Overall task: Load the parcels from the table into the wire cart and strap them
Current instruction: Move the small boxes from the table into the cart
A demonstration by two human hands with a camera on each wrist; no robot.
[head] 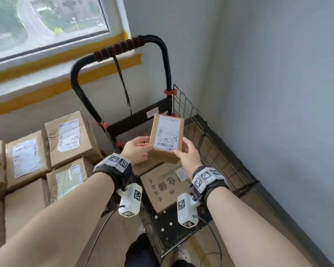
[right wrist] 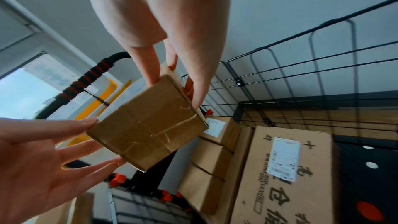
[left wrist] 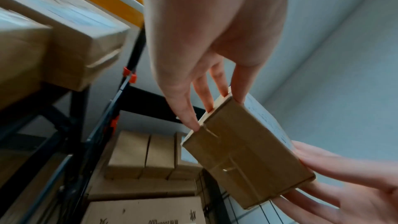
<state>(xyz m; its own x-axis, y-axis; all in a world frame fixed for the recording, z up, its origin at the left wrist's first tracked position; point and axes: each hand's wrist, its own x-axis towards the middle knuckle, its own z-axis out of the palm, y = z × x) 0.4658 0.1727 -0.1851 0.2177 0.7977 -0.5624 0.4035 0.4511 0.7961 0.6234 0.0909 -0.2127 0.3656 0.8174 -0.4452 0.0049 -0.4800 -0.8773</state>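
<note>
Small parcel held over the wire cart

Both hands, the left hand point(head: 136, 151) and right hand point(head: 187, 156), pinch the small parcel point(head: 167, 134) by its ends above the boxes already in the wire cart point(head: 216, 149); the light fingertip hold could let it slip and land askew. The table itself and any strap fastening are hidden.

What you cannot see well

The label point(head: 167, 134) text on your small parcel point(head: 166, 139) is too small to read; the stacked parcels point(head: 25, 157) are cut off at the left edge.
</note>
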